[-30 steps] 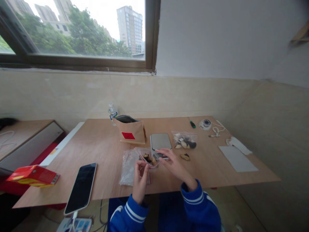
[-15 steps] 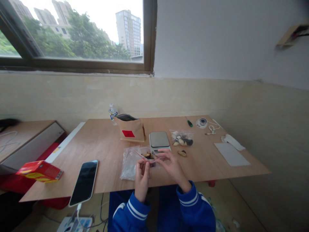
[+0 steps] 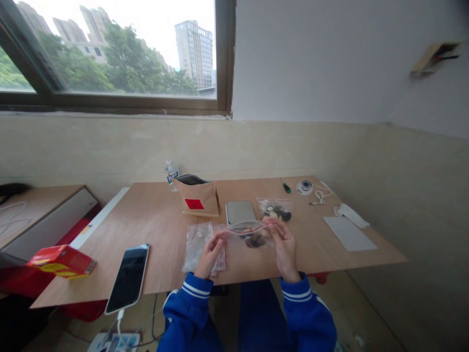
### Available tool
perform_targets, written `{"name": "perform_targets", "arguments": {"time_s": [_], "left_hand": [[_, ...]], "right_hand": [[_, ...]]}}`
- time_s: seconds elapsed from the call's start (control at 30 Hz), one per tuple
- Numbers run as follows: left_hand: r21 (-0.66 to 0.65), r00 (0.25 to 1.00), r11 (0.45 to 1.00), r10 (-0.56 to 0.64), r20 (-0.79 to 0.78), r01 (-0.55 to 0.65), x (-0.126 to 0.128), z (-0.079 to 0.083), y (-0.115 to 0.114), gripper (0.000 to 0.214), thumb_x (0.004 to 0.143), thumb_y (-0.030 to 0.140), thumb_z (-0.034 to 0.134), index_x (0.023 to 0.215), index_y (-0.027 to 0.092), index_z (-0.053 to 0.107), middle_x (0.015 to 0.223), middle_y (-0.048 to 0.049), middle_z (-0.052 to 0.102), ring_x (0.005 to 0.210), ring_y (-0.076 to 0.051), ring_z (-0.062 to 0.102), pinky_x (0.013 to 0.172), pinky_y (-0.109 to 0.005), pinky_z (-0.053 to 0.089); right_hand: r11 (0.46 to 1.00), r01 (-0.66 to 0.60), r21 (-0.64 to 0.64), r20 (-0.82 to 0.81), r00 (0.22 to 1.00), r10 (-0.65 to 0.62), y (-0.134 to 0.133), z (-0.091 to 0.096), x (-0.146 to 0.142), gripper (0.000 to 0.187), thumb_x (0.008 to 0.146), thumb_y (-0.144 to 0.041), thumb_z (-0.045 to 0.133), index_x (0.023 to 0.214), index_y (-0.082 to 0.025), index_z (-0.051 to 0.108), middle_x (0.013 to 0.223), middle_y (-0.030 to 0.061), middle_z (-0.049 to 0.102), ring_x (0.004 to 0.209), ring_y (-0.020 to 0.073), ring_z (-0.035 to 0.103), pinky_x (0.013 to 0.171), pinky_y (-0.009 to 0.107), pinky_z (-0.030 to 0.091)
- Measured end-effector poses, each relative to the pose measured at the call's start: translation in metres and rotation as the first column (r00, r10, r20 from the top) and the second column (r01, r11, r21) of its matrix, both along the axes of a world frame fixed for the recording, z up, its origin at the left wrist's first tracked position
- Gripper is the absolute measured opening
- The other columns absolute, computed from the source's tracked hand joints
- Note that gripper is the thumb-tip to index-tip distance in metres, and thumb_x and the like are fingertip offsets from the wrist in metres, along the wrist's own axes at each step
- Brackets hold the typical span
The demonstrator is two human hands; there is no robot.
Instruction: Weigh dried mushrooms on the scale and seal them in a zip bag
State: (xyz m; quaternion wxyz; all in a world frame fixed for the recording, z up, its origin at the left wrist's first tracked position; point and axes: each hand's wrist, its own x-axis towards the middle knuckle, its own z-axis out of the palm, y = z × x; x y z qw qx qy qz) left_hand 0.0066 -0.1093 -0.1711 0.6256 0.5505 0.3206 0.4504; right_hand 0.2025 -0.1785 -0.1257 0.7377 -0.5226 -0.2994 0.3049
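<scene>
Between my two hands a clear zip bag (image 3: 240,238) is stretched sideways, its red-edged mouth running from one hand to the other. Dark brown and tan pieces show in or through it; their kind I cannot make out. My left hand (image 3: 211,250) pinches the left end of the mouth. At the right end, my right hand (image 3: 285,243) grips the edge with thumb and fingers. Behind the bag stands a kitchen scale (image 3: 240,211), partly covered by it. A stack of empty zip bags (image 3: 196,252) lies by my left hand.
Farther back are an open brown paper pouch (image 3: 200,200), a water bottle (image 3: 171,171) and another filled zip bag (image 3: 274,208). To the left lie a phone (image 3: 128,278) and a red box (image 3: 62,260). White paper (image 3: 350,233), a camera (image 3: 304,187) and a screwdriver (image 3: 286,187) lie right.
My hands have moved apart, my right hand going rightward, and the bag's mouth is now spread out between them. The bag has shifted right, baring more of the empty bags.
</scene>
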Motion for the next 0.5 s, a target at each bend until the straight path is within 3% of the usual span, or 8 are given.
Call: {"name": "perform_targets", "arguments": {"time_s": [0.17, 0.33, 0.4, 0.5], "left_hand": [[0.049, 0.997, 0.998, 0.051, -0.054, -0.049, 0.019, 0.012, -0.017, 0.03, 0.074, 0.043, 0.063, 0.09, 0.017, 0.067, 0.102, -0.0081, 0.069, 0.098, -0.025, 0.061, 0.09, -0.038, 0.044], [0.164, 0.98, 0.97, 0.192, -0.052, -0.181, 0.047, 0.02, -0.028, 0.026, 0.079, 0.039, 0.059, 0.082, 0.016, 0.068, 0.092, -0.0075, 0.069, 0.086, -0.02, 0.061, 0.08, -0.031, 0.046], [0.169, 0.948, 0.937, 0.317, -0.037, -0.307, 0.045, 0.019, -0.025, 0.028, 0.08, 0.042, 0.057, 0.081, 0.015, 0.067, 0.079, -0.0048, 0.066, 0.076, -0.017, 0.059, 0.073, -0.028, 0.045], [0.125, 0.884, 0.877, 0.468, -0.01, -0.463, 0.029, 0.014, -0.011, 0.03, 0.078, 0.045, 0.059, 0.076, 0.015, 0.064, 0.065, 0.0003, 0.058, 0.064, -0.013, 0.052, 0.063, -0.024, 0.042]], "right_hand": [[0.998, 0.064, 0.01, -0.017, 0.998, -0.064, 0.001, -0.006, -0.002, 0.031, 0.073, -0.041, 0.067, 0.095, -0.018, 0.068, 0.111, 0.0087, 0.067, 0.107, 0.0235, 0.06, 0.096, 0.039, 0.045], [0.987, -0.143, -0.068, 0.17, 0.974, 0.153, 0.002, -0.007, -0.023, 0.032, 0.076, -0.043, 0.063, 0.097, -0.019, 0.07, 0.11, 0.0095, 0.066, 0.104, 0.0258, 0.061, 0.091, 0.041, 0.048], [0.991, -0.098, -0.093, 0.199, 0.973, 0.115, 0.002, -0.007, -0.019, 0.034, 0.078, -0.045, 0.06, 0.097, -0.018, 0.07, 0.104, 0.0098, 0.069, 0.099, 0.026, 0.063, 0.09, 0.041, 0.048], [0.993, 0.066, -0.094, 0.145, 0.988, -0.052, 0.0, -0.011, 0.002, 0.038, 0.08, -0.047, 0.057, 0.097, -0.015, 0.068, 0.096, 0.011, 0.071, 0.093, 0.0258, 0.066, 0.088, 0.042, 0.048]]}}
